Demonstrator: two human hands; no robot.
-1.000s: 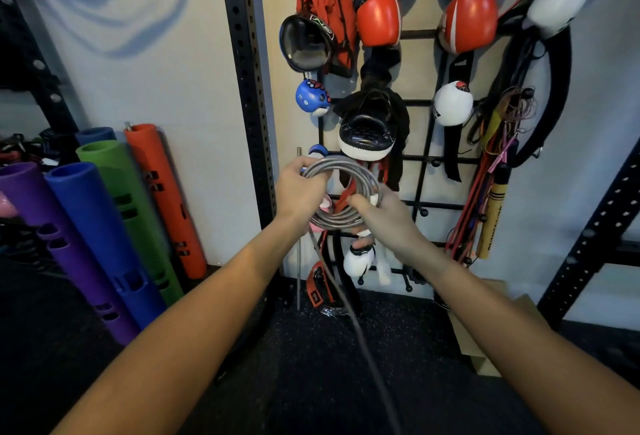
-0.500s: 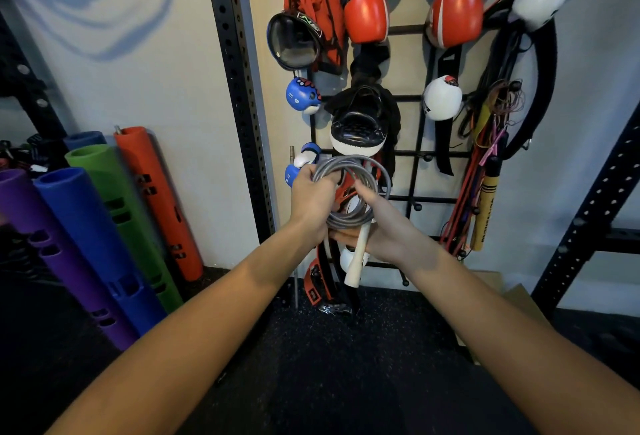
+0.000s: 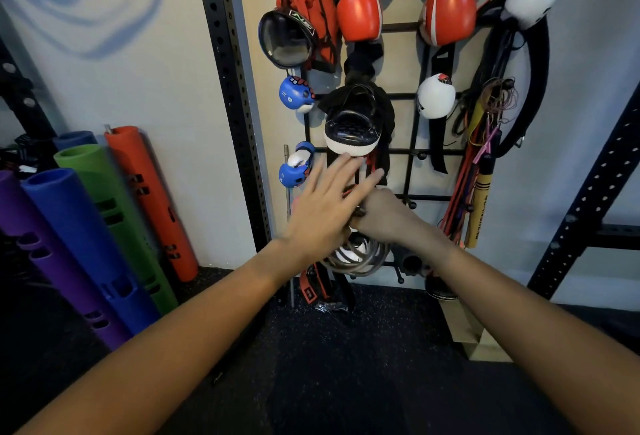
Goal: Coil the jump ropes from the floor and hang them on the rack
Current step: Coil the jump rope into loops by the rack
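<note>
wall rack (image 3: 401,26) holds gloves (image 3: 358,10); right hand (image 3: 381,216) grips coiled rope (image 3: 360,261).

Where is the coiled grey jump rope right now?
Centre of the head view, low against the wall rack: the coiled jump rope hangs beneath the right hand gripping it.

1. The black wire rack (image 3: 429,197) on the wall before me carries red gloves (image 3: 360,10), a white glove (image 3: 435,97) and a black mitt (image 3: 353,126).
2. The dark floor (image 3: 346,365) under me bears coloured foam tubes (image 3: 79,226), standing tilted.

Top of jump rope coil (image 3: 360,266) behind hands (image 3: 323,216) (image 3: 384,218)
</note>
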